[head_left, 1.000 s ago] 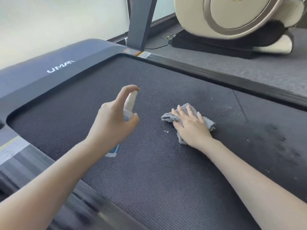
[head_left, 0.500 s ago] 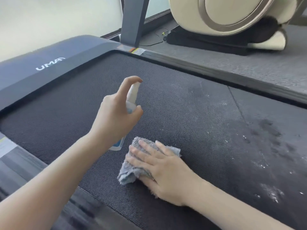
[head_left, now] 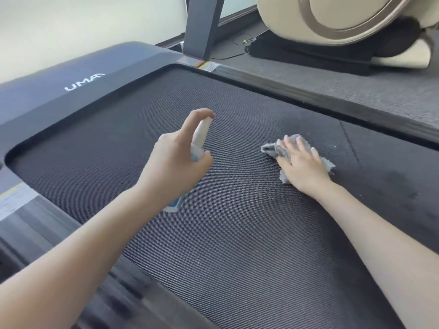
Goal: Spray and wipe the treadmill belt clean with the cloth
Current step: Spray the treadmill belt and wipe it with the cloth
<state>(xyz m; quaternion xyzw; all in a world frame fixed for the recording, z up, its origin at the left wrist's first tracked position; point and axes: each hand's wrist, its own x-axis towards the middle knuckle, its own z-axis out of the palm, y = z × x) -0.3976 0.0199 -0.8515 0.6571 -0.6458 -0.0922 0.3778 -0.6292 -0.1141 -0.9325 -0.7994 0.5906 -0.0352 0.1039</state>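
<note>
While gripped, bottle (head_left: pixel 200 135) tips fwd-right.

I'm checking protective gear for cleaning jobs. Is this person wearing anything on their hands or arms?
No. The left hand and right hand are bare: no gloves, and no rings that I can make out. The left forearm and right forearm are uncovered up to the frame edge, with no sleeve, watch or wristband in view.
</note>
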